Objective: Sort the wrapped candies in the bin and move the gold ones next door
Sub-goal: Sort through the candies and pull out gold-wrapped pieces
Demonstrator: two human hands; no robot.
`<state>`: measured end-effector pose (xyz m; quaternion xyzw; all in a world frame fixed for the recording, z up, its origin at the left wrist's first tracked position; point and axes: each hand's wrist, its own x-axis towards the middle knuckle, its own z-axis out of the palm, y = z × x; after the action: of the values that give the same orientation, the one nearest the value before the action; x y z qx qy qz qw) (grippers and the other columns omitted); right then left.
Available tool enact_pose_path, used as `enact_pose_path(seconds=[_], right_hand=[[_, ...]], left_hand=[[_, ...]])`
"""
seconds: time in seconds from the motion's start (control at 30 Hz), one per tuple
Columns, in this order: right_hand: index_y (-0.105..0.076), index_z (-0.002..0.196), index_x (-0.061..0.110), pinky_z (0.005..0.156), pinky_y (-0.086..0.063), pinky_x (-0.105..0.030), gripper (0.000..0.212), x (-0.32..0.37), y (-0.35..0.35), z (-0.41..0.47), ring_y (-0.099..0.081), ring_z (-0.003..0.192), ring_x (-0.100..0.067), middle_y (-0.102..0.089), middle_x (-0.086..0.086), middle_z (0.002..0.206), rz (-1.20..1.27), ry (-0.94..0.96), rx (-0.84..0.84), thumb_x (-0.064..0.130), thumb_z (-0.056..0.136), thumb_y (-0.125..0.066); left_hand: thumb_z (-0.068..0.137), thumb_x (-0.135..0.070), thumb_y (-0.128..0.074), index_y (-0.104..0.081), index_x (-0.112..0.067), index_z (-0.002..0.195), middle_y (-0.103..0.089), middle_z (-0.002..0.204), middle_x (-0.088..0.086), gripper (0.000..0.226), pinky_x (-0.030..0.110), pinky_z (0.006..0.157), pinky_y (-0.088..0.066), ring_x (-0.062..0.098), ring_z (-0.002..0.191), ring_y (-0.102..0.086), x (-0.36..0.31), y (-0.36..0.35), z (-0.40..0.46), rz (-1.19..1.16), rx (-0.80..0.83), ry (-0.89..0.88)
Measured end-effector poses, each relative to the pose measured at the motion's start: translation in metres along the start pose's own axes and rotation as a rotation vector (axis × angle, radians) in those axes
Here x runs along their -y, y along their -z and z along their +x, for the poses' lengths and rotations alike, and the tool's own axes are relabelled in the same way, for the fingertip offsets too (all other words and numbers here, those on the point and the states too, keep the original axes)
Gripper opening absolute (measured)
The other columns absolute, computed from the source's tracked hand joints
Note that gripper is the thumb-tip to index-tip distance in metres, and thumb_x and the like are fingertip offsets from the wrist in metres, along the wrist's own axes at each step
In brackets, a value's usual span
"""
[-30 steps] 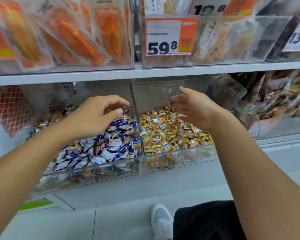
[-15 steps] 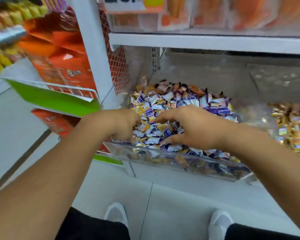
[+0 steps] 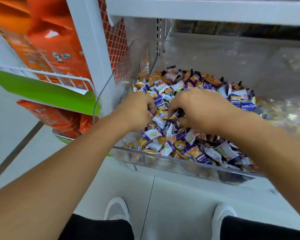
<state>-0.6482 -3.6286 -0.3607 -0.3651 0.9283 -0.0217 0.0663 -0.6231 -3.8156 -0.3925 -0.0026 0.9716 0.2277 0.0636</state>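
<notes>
A person crouched at a shop shelf works both hands into a clear plastic bin point(image 3: 180, 163) heaped with wrapped candies point(image 3: 194, 146), a mix of purple-and-white and gold wrappers. The left hand point(image 3: 137, 111) is buried knuckles-up at the left side of the heap, its fingers curled down among the wrappers; whether they grip any one piece cannot be told. The right hand point(image 3: 199, 110), close beside it and nearly touching, pinches a small dark-ended candy point(image 3: 177, 113) between thumb and curled fingers. Gold candies point(image 3: 156, 77) lie scattered through the pile, thickest along the back edge and near the front rim, and the neighbouring bin point(image 3: 291, 111) at far right shows only as a blurred gold glimmer behind the clear divider. Compared with half a second earlier, the hands have drawn closer together and dug deeper into the middle of the heap, the right hand's fingers now closed on a piece where they were spread over the pile. A second ago the right hand hovered over the gold bin. Orange boxes point(image 3: 47, 49) and a green shelf strip point(image 3: 47, 92) stand at left; white shoes point(image 3: 117, 210) show below on the pale floor.
</notes>
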Motion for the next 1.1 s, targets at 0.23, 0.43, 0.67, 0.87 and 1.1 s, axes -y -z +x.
enact_pose_path(seconds=[0.23,0.43,0.67,0.87,1.1], right_hand=[[-0.072,0.116,0.029,0.090,-0.048,-0.027,0.027,-0.015,0.049,-0.028,-0.065,0.110,-0.019,-0.072,0.003,0.117,0.151,-0.065,-0.162,0.034,0.090,-0.071],[-0.075,0.099,0.009,0.073,-0.062,-0.038,0.063,0.015,0.048,-0.059,-0.071,0.071,-0.023,-0.077,-0.006,0.094,0.486,-0.343,0.785,0.057,0.100,-0.034],[-0.056,0.101,0.038,0.093,-0.050,-0.038,0.037,0.028,0.038,-0.037,-0.057,0.094,-0.024,-0.054,0.003,0.099,0.152,-0.094,0.595,0.048,0.107,-0.021],[-0.054,0.141,0.019,0.082,-0.061,-0.041,0.057,0.003,0.036,-0.017,-0.069,0.097,-0.027,-0.069,-0.010,0.117,0.669,-0.223,0.216,0.053,0.103,-0.030],[-0.076,0.093,0.007,0.076,-0.062,-0.043,0.085,-0.003,0.061,-0.059,-0.075,0.076,-0.029,-0.078,-0.006,0.087,0.434,-0.432,0.711,0.071,0.093,-0.020]], left_hand=[[0.092,-0.023,-0.070,-0.072,-0.019,0.113,-0.071,0.099,-0.001,0.021,0.027,0.080,-0.055,0.019,0.090,-0.068,-0.007,0.008,-0.008,-0.234,0.000,0.012],[0.095,-0.040,-0.061,-0.072,-0.027,0.092,-0.071,0.089,-0.007,0.018,0.034,0.077,-0.055,0.016,0.080,-0.066,-0.022,0.026,-0.028,-0.042,0.046,-0.094],[0.105,-0.036,-0.041,-0.047,-0.021,0.073,-0.050,0.069,0.001,0.035,0.034,0.063,-0.038,0.020,0.067,-0.047,-0.021,0.010,-0.035,0.069,0.207,-0.070],[0.103,-0.041,-0.045,-0.063,-0.011,0.083,-0.067,0.080,0.010,0.041,0.032,0.061,-0.043,0.025,0.070,-0.059,-0.013,0.010,-0.033,-0.044,0.028,0.058],[0.080,-0.046,-0.077,-0.072,-0.023,0.076,-0.067,0.065,-0.002,0.024,0.020,0.052,-0.042,0.004,0.049,-0.053,-0.027,0.016,-0.036,-0.172,0.169,-0.207]])
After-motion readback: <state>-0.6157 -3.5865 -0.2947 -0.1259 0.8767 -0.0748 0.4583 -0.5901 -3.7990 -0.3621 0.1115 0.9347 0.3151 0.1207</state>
